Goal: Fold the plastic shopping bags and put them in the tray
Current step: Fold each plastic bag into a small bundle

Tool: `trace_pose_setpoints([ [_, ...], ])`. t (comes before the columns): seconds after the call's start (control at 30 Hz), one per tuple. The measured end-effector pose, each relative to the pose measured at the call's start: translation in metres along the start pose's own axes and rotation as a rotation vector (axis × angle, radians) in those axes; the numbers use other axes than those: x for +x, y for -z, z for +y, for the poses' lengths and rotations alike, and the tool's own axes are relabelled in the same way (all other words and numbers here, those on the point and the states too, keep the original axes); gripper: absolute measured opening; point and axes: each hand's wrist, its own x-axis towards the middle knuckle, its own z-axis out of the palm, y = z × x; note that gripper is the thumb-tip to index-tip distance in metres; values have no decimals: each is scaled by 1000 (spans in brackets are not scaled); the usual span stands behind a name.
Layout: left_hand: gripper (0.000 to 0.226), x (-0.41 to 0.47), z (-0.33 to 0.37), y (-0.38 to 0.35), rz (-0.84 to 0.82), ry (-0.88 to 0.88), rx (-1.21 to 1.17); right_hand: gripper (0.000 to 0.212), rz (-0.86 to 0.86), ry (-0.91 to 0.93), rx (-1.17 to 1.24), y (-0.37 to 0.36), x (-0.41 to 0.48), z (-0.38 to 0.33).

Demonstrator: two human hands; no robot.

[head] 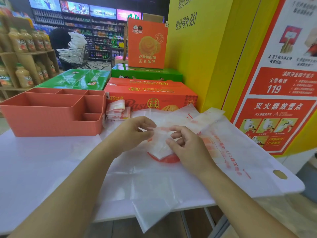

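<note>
A small folded packet of white plastic bag (161, 145) with red print is held just above the table between both hands. My left hand (133, 133) pinches its upper left edge. My right hand (185, 145) pinches its right side with curled fingers. Beneath them several flat white shopping bags (240, 152) with red print lie spread over the white table (42, 160), one corner hanging off the front edge. The salmon compartment tray (51, 114) stands at the back left. Folded bags (116, 110) lie stacked beside the tray's right wall.
Orange and green cartons (151, 93) are stacked behind the table. A yellow pillar (205, 57) with a red fire-safety poster (281, 103) stands at the right. Shelves of juice bottles (25, 48) are at the left, and a shopping cart (73, 55) stands further back.
</note>
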Motion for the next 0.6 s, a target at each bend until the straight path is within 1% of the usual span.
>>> trace_pose_setpoints([
  [0.07, 21, 0, 1, -2, 4, -28, 3, 27, 3, -2, 10, 0, 0, 0],
  [0.17, 9, 0, 1, -6, 43, -82, 52, 23, -1, -7, 18, -2, 0, 1],
  [0.23, 8, 0, 2, -7, 58, -98, 87, 22, 5, -2, 17, -1, 1, 2],
  [0.43, 24, 5, -6, -7, 57, -211, 234, 22, 47, 8, 24, 0, 1, 2],
  [0.6, 28, 5, -10, -8, 13, -300, 277, 19, 79, -35, 15, 1, 4, 7],
])
